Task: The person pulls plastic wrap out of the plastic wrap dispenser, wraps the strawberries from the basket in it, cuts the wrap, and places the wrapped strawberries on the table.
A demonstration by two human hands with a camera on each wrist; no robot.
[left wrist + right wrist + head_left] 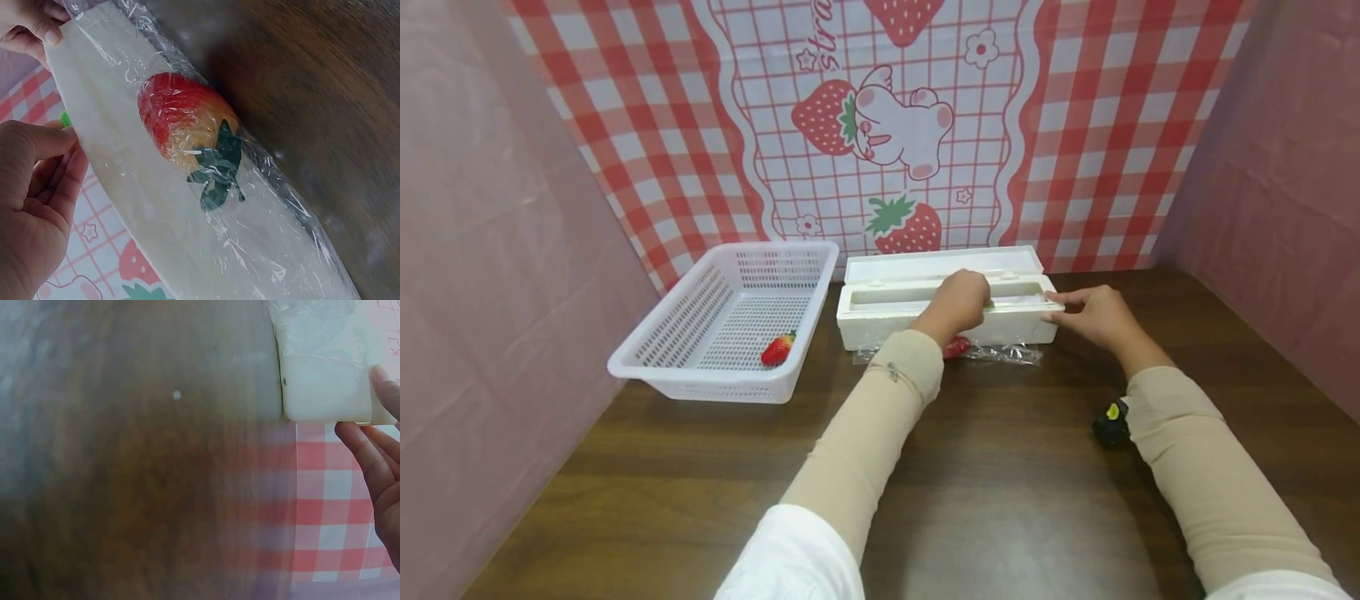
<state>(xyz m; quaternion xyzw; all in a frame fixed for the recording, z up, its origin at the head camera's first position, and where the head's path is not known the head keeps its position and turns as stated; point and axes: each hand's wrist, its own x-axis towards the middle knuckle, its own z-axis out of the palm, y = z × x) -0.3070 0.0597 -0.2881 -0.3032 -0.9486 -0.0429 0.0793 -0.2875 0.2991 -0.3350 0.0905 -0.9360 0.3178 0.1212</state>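
A long white cling film dispenser [880, 327] stands at the back of the table, its lid [940, 262] raised. My left hand [958, 302] is at its front rim; in the left wrist view the thumb and fingers pinch a small green slider [65, 119] there, mostly hidden. With thumb and fingers, my right hand [1099, 317] grips the dispenser's right end. Clear film [1011, 354] hangs down its front onto the table. A red and yellowish strawberry [178, 109] with dark green leaves shows through the film, against the dispenser's front.
To the left stands a white slotted plastic basket [658, 379] with another strawberry [777, 348] in it. A black object with a yellow patch [1111, 423] lies by my right forearm. A strawberry-print checked cloth [970, 150] hangs behind; pink cloth covers both sides.
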